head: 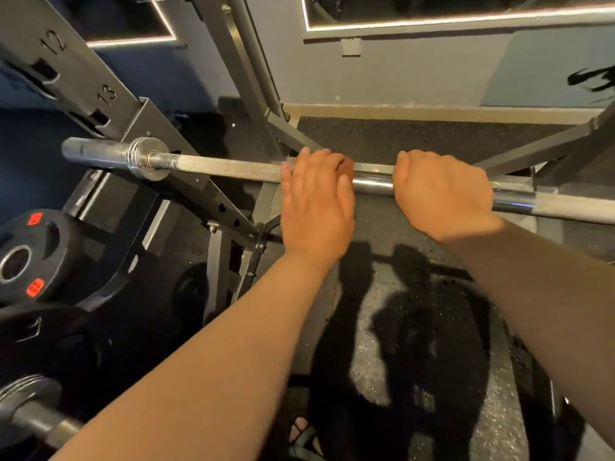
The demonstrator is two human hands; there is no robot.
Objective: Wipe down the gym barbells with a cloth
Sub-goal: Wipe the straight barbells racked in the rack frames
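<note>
Rack on a speckled floor, carrying a bar.
The grey rack [100, 94], its upright numbered 12 and 13, stands on the dark rubber floor [416, 377]. The steel bar [216, 168] lies across it, left sleeve jutting past the upright. Black plates [30, 254] sit low at left.

A gym's weight area: barbell [233, 169] across a numbered squat rack [83, 78] at 10 o'clock, weight plates [30, 254] at 8 o'clock, speckled rubber flooring [382, 377] at 6 o'clock.

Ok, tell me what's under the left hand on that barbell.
The barbell shaft passes beneath the left hand, and a small reddish-brown patch shows at its far edge, possibly the cloth. The palm covers the rest, so what it is cannot be confirmed.
</note>
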